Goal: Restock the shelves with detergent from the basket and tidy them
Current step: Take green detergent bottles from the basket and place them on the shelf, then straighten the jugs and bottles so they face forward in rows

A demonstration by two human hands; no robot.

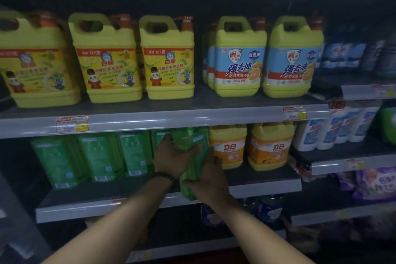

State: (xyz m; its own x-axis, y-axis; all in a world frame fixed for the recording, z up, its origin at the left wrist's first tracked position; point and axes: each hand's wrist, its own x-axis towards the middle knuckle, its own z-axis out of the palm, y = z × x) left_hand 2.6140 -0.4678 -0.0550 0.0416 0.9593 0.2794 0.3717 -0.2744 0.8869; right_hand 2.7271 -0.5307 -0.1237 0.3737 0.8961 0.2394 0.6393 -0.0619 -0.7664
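The left hand [172,157] wraps the upper side of a translucent green plastic detergent bottle [190,146]; the right hand [209,180] grips its lower end. The bottle hangs tilted over the grey metal shelf [267,184] edge, beside standing green bottles [96,156]. Pushed in crookedly, it could topple its neighbours. The shop aisle is dim.

middle shelf [171,118]: handled jugs [167,58] in a row. shelf below [257,180]: flat bottles [96,156] left, squat jugs [270,148] right, held bottle [188,140] between them.
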